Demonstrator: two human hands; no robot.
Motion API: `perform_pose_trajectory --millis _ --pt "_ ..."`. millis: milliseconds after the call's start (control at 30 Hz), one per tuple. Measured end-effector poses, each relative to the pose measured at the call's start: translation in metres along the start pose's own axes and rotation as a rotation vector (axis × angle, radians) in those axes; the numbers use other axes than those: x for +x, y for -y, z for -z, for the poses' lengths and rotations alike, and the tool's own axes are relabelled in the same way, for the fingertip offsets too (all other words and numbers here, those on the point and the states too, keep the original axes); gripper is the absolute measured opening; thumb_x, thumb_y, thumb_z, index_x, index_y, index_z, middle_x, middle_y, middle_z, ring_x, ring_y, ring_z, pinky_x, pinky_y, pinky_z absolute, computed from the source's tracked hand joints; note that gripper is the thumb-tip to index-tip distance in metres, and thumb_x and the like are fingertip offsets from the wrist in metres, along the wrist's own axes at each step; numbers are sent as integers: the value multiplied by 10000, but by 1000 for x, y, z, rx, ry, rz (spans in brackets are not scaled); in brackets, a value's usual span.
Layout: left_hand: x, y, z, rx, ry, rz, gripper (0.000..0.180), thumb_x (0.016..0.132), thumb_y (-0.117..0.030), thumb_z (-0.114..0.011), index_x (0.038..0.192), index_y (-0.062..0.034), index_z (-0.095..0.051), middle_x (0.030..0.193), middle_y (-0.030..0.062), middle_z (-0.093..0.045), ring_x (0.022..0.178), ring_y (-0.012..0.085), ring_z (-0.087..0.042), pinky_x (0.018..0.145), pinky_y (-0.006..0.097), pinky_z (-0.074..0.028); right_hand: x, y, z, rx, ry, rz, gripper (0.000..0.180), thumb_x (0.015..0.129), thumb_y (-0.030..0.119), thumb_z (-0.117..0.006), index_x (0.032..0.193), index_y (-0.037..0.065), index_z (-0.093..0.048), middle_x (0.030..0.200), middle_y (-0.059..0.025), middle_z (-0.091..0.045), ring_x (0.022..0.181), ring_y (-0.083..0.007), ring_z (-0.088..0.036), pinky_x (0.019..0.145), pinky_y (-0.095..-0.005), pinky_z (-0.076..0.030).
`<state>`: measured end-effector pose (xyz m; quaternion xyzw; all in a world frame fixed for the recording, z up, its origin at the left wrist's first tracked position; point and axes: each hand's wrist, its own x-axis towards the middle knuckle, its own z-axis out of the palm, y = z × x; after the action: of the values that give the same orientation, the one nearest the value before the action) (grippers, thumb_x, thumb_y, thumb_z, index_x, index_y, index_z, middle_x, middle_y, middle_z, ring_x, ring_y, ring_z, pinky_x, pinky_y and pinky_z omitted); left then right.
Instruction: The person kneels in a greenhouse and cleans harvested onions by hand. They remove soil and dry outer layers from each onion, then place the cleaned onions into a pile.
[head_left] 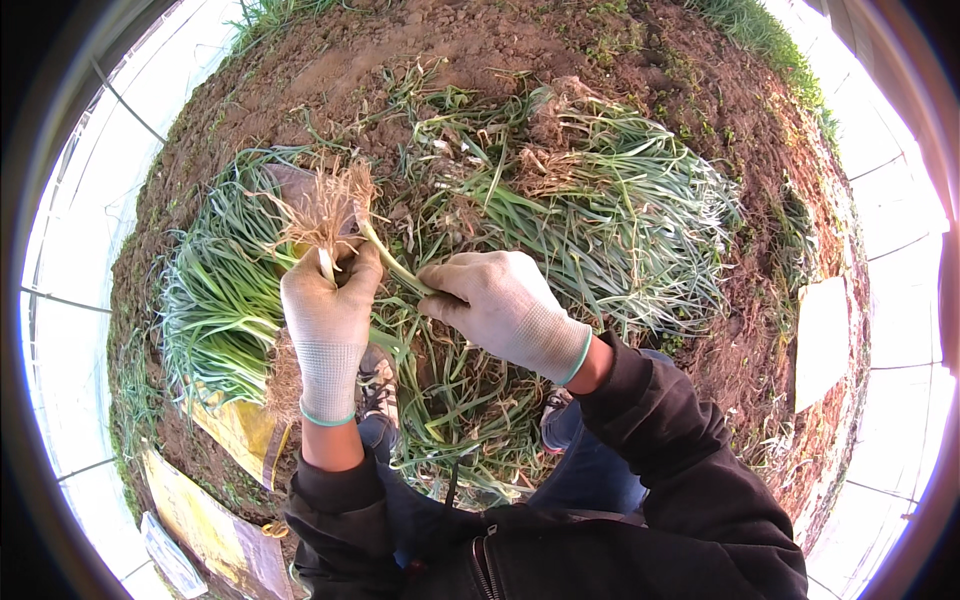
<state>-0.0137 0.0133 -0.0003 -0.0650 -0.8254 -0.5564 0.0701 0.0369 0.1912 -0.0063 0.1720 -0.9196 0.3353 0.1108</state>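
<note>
My left hand [335,300], in a pale knitted work glove, is closed around a few spring onions [325,262], their tan stringy roots pointing away from me. Reaching in from the right, my gloved right hand [508,308] pinches the stalk of a single spring onion [388,253]. The root end of that stalk lies beside the roots above my left hand; whether the left fingers also grip it is hidden. Close by on the left, a thick pile of green spring onions [215,290] fans out, partly behind my left hand.
A second heap of spring onions [650,215] lies on the brown soil at the right, roots toward the middle. Loose leaves [465,400] litter the ground between my shoes. Yellow printed sacks [200,510] lie at lower left, and a pale flat sheet [822,340] at far right.
</note>
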Motion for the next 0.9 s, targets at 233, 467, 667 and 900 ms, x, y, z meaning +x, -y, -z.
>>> perform_pose_trajectory --millis 233,467,667,900 --pt "-1 -3 -3 120 -72 -81 110 864 -82 -669 889 25 -668 659 -10 -595 588 41 -491 550 222 -416 3 2 2 114 30 -80 249 817 213 -713 995 40 -696 824 -119 -689 743 -286 -680 674 -352 -544" --pt "2 -1 4 247 -132 -172 128 865 -98 -676 920 18 -675 685 -35 -592 618 28 -487 563 210 -410 9 2 19 449 286 -273 239 899 115 -629 1099 -10 -667 830 -119 -712 728 -146 -691 693 -283 -537" --pt "10 -6 22 320 -269 -25 146 880 -145 -660 934 -21 -716 731 17 -669 619 54 -563 572 212 -432 7 -7 30 712 345 -302 217 951 76 -563 1107 -42 -656 809 -67 -691 725 -107 -652 688 -255 -523" --pt "19 2 50 232 -359 151 262 895 -321 -677 920 -64 -719 601 -33 -531 478 31 -396 444 238 -325 7 -15 33 908 308 -245 216 995 27 -428 1078 -61 -606 877 -77 -663 830 -139 -658 764 -266 -525"
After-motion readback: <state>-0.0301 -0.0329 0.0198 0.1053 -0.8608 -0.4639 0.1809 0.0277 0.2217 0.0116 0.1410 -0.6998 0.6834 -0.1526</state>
